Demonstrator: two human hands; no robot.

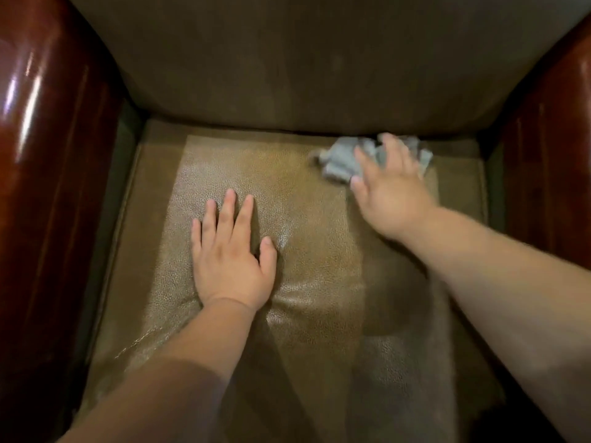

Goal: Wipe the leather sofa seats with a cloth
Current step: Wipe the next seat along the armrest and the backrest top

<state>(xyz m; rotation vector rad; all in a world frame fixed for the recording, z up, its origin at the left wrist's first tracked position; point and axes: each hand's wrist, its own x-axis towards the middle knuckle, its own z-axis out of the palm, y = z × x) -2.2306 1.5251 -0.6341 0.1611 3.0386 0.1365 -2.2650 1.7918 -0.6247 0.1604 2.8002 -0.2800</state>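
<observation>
Your left hand (232,260) lies flat near the middle of the seat (319,308), fingers straight, holding nothing, just bracing you. Farther back, your right hand (388,190) spreads over the crumpled grey cloth (340,158) at the far right of the seat, pressing it down just below the backrest (287,68). It's blurred, mid-stroke by the look. How much has been wiped, I can't tell.

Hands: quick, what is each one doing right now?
Left hand: open, flat on the seat, holding nothing.
Right hand: open, fingers spread, pressing the cloth onto the seat.
</observation>
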